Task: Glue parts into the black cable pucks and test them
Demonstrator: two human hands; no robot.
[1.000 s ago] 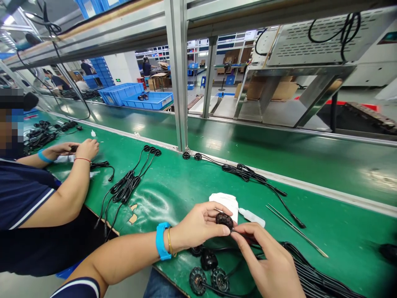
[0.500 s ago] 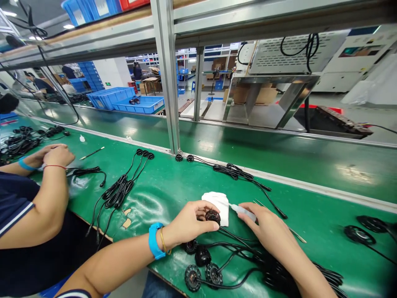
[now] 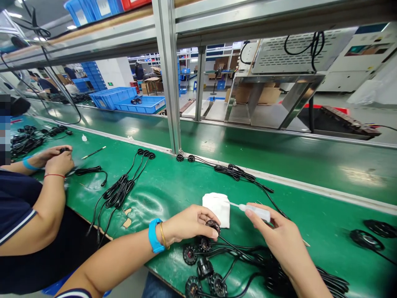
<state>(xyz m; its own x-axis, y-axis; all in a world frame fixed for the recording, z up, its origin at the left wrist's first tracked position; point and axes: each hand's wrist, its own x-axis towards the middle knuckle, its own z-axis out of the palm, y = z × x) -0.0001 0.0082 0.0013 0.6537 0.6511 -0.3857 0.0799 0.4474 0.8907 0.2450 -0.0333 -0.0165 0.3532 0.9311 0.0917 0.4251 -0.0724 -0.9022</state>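
1. Closest in, my left hand [image 3: 189, 225] (bright blue wristband and thin gold bangle on that wrist) is curled closed around a round black disc-shaped connector [image 3: 213, 226]. It's pinched at the fingertips, probably so the face stays exposed, though the fingers hide part of it.
2. The right hand [image 3: 276, 240] is closed too, gripping a slim white plastic squeeze bottle [image 3: 256, 212] between thumb and fingers. It's held up off the bench, with the thin nozzle pointing left, right by the connector.
3. Just under the hands sits a tangle of black cables with round black connectors [image 3: 198, 269]. A folded white cloth [image 3: 216, 210] lies right beside them, handy for both hands (looks like a wipe, but who knows).
4. Further along the green-topped bench [image 3: 325, 211], two more round black connectors [image 3: 367, 240] sit off to the right, and a coiled black cable bundle [image 3: 118, 192] lies left, kept apart from the working spot.
5. Over on the left, a co-worker's hands [image 3: 57, 161] hold something small and black.
6. Way back, past the aluminium frame upright [image 3: 167, 74], are blue plastic crates [image 3: 111, 97] and cardboard boxes [image 3: 251, 95].
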